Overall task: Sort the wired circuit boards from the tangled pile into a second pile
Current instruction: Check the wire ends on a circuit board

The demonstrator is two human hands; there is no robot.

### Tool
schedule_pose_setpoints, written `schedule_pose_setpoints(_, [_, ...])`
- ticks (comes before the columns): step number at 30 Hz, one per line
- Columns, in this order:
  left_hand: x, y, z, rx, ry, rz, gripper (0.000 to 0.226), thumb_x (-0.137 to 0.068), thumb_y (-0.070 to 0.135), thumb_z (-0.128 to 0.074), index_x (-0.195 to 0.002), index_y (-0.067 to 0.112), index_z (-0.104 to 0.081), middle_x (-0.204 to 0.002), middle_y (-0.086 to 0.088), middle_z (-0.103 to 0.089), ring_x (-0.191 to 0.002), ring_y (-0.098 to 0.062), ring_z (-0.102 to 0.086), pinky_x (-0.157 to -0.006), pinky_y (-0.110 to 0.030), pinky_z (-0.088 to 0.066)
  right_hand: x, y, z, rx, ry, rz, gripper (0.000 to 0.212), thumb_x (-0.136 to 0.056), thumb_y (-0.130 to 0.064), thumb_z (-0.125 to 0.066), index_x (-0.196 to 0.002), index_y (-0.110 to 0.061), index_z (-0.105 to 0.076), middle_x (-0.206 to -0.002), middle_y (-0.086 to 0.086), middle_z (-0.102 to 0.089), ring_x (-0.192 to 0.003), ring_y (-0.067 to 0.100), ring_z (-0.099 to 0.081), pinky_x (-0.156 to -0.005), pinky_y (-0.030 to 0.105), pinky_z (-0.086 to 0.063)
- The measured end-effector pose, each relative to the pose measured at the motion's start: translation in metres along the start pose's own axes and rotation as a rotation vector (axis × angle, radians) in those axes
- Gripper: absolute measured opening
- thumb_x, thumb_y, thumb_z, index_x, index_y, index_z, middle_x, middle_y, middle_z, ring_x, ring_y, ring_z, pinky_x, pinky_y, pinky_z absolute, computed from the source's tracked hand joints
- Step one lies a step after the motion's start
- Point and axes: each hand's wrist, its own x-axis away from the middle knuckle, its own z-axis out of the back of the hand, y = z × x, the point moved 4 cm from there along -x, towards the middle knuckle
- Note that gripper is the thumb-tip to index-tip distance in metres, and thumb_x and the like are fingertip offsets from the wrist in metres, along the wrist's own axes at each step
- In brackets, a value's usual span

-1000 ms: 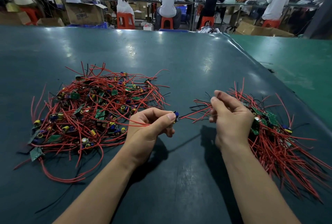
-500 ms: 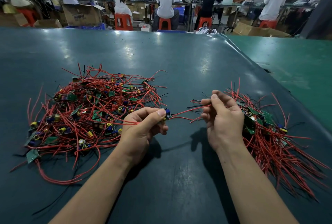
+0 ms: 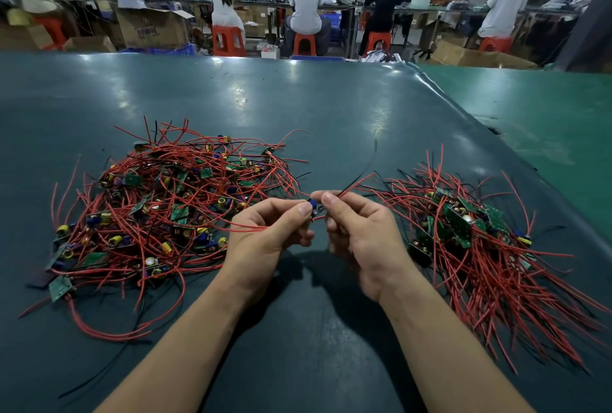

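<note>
Head cam is catching both my hands meeting mid-table: left hand and right hand are each pinching one small board between fingertips, its red wires trailing off. Tangled pile is sitting left, second pile right, on the mat.

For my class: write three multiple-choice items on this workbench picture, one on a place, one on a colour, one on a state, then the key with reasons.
1. Where does the tangled pile lie?
A. left of the hands
B. right of the hands
C. on a stool

2. What colour are most wires?
A. white
B. red
C. yellow

3. What are the hands doing?
A. resting flat
B. both pinching one small board
C. holding scissors

Key: 1 A, it lies beyond the left hand, with the second pile opposite; 2 B, red dominates both piles; 3 B, the right hand and the left meet at the wired circuit board.
</note>
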Motion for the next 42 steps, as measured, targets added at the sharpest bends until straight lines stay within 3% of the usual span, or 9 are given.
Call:
schedule_pose_setpoints(7, [0.000, 0.000, -0.004, 0.031, -0.069, 0.010, 0.012, -0.069, 0.008, -0.081, -0.062, 0.015, -0.073, -0.057, -0.005, -0.060, -0.048, -0.016, -0.056, -0.049, -0.023, -0.048, -0.005, -0.013, 0.017, 0.018, 0.250, 0.225, 0.015, -0.089, -0.016, -0.070, -0.076, -0.016, -0.077, -0.052, -0.003, -0.056, -0.038, 0.008, -0.033, -0.038, 0.017, -0.025])
schedule_pose_setpoints(17, [0.003, 0.001, -0.009, 0.080, -0.204, 0.035, 0.023, -0.073, 0.007, -0.065, -0.052, 0.017, -0.065, -0.056, -0.001, -0.057, -0.045, -0.015, -0.053, -0.047, -0.024, -0.045, -0.010, -0.019, 0.035, -0.074, 0.469, 0.385, 0.022, -0.090, -0.011, -0.069, -0.070, -0.018, -0.076, -0.051, -0.002, -0.057, -0.035, 0.007, -0.028, -0.038, 0.015, -0.024])
schedule_pose_setpoints(23, [0.008, 0.001, -0.009, 0.087, -0.263, 0.085, 0.015, -0.057, 0.022, -0.075, -0.052, 0.018, -0.061, -0.054, -0.001, -0.053, -0.042, -0.017, -0.050, -0.045, -0.024, -0.043, -0.015, -0.020, 0.056, -0.203, 0.625, 0.351, 0.009, -0.091, -0.005, -0.066, -0.086, -0.010, -0.072, -0.047, -0.004, -0.055, -0.037, 0.005, -0.035, -0.040, 0.015, -0.026])
schedule_pose_setpoints(26, [0.006, 0.002, -0.007, 0.140, -0.210, 0.073, 0.019, -0.060, 0.011, -0.072, -0.051, 0.019, -0.058, -0.053, -0.001, -0.050, -0.041, -0.015, -0.047, -0.044, -0.022, -0.041, -0.004, -0.031, 0.053, 0.273, 0.683, 0.610, 0.014, -0.093, -0.009, -0.064, -0.103, -0.006, -0.074, -0.069, 0.002, -0.068, -0.059, 0.007, -0.056, -0.060, 0.021, -0.047])
schedule_pose_setpoints(28, [0.004, 0.004, -0.002, 0.186, -0.138, 0.050, 0.019, -0.069, 0.008, -0.064, -0.054, 0.018, -0.060, -0.054, 0.000, -0.053, -0.042, -0.013, -0.047, -0.044, -0.021, -0.041, 0.007, -0.039, 0.043, 0.684, 0.705, 0.899, 0.017, -0.093, -0.007, -0.063, -0.104, -0.001, -0.074, -0.076, 0.008, -0.071, -0.066, 0.013, -0.060, -0.069, 0.020, -0.048])
schedule_pose_setpoints(32, [-0.002, 0.007, 0.009, 0.191, 0.048, -0.017, 0.011, -0.073, 0.010, -0.073, -0.080, 0.013, -0.065, -0.064, 0.001, -0.063, -0.045, -0.012, -0.051, -0.046, -0.021, -0.045, 0.014, -0.040, 0.027, 1.033, 0.663, 1.117, 0.018, -0.090, -0.004, -0.067, -0.105, 0.001, -0.075, -0.061, 0.011, -0.056, -0.051, 0.025, -0.051, -0.054, 0.035, -0.044])
schedule_pose_setpoints(35, [-0.005, 0.006, 0.014, 0.173, 0.175, -0.037, 0.008, -0.074, 0.017, -0.070, -0.081, 0.013, -0.066, -0.061, 0.000, -0.062, -0.046, -0.013, -0.055, -0.048, -0.022, -0.049, 0.011, -0.037, 0.029, 1.002, 0.615, 0.917, 0.038, -0.086, -0.007, -0.073, -0.122, -0.001, -0.066, -0.078, 0.013, -0.067, -0.065, 0.029, -0.062, -0.063, 0.036, -0.050])
schedule_pose_setpoints(38, [-0.005, 0.006, 0.016, 0.113, 0.214, -0.050, 0.016, -0.072, 0.022, -0.074, -0.078, 0.011, -0.065, -0.057, 0.001, -0.059, -0.046, -0.013, -0.056, -0.048, -0.021, -0.048, 0.014, -0.038, 0.025, 1.139, 0.635, 0.852, 0.051, -0.084, -0.019, -0.077, -0.132, -0.009, -0.061, -0.089, 0.012, -0.057, -0.073, 0.025, -0.055, -0.065, 0.030, -0.043])
schedule_pose_setpoints(42, [-0.004, 0.005, 0.015, 0.038, 0.174, -0.051, 0.027, -0.062, 0.041, -0.084, -0.067, 0.017, -0.073, -0.060, 0.001, -0.062, -0.050, -0.011, -0.056, -0.051, -0.020, -0.048, 0.018, -0.026, -0.003, 1.003, 0.162, 0.988, 0.042, -0.085, -0.030, -0.074, -0.120, -0.007, -0.069, -0.095, 0.008, -0.058, -0.083, 0.017, -0.056, -0.077, 0.026, -0.048])
